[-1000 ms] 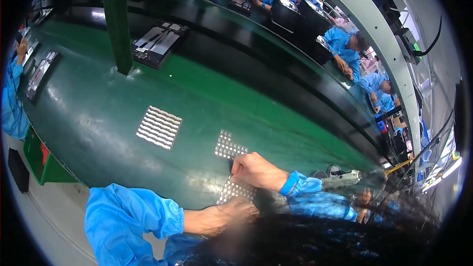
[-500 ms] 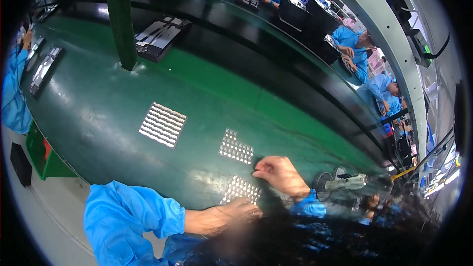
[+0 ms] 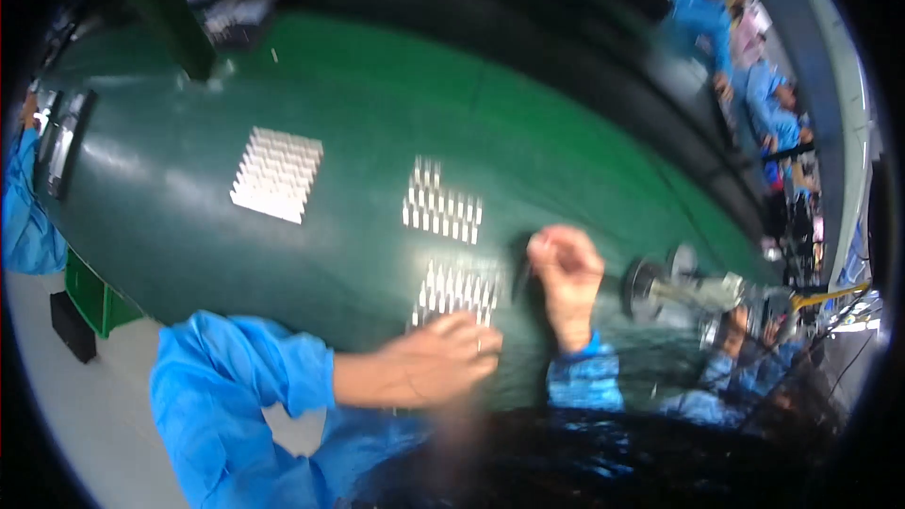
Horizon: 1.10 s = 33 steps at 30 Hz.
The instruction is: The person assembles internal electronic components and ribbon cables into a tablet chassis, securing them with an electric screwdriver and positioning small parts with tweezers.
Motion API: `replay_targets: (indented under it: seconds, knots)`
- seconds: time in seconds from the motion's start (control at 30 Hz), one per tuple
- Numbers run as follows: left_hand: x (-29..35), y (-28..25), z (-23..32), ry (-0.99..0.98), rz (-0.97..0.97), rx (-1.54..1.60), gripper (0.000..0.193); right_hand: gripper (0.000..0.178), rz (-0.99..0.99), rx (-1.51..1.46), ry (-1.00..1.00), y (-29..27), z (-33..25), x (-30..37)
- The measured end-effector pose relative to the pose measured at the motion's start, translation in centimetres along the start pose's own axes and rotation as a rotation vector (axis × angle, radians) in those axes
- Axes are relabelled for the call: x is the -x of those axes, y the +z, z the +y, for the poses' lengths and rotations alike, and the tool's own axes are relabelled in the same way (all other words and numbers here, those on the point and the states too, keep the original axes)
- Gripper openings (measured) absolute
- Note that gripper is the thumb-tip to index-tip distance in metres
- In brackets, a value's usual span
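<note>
Green bench mat (image 3: 584,132): left hand (image 3: 438,363), fingers loosely curled, steadies nearest grid of small silver parts (image 3: 457,287); right hand (image 3: 566,269) pinched shut, contents indiscernible through blur.

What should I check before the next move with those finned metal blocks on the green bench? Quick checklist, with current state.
1. Left hand on the nearest finned block: ok, fingers lie at its near edge.
2. Right hand clear of that block: ok, it sits just to the block's right, apart from it.
3. What the right hand's grip holds: cannot tell, a small dark thing at the fingertips is blurred.
4. Middle finned block free of both hands: ok, it lies apart on the green bench.
5. Far-left finned block undisturbed: ok, it lies flat and alone.
6. Metal fixture to the right clear of the right hand: ok, a gap shows.
</note>
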State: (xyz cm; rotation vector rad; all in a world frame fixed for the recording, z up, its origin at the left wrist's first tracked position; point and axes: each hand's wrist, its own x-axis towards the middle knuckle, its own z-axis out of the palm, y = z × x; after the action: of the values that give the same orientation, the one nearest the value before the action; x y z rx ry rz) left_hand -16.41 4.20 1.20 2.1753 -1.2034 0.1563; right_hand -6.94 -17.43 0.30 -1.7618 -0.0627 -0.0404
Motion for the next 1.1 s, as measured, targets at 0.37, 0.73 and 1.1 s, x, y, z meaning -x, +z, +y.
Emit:
replay_targets:
  seconds: [0.37, 0.73, 1.1]
  knots:
    - [-0.8, 0.9, -0.5, -0.032, -0.06, 0.013, 0.028, 0.021, 0.131, -0.111, -0.134, -0.7, -0.7, 0.4]
    - [-1.2, 0.6, -0.3, -0.043, -0.112, -0.019, 0.027, 0.022, 0.005, 0.162, -0.33, -1.2, -0.7, 0.6]
    - [-1.2, 0.3, -0.7, -0.025, -0.116, -0.029, 0.029, 0.016, 0.086, 0.01, 0.075, -0.6, -1.3, 0.3]
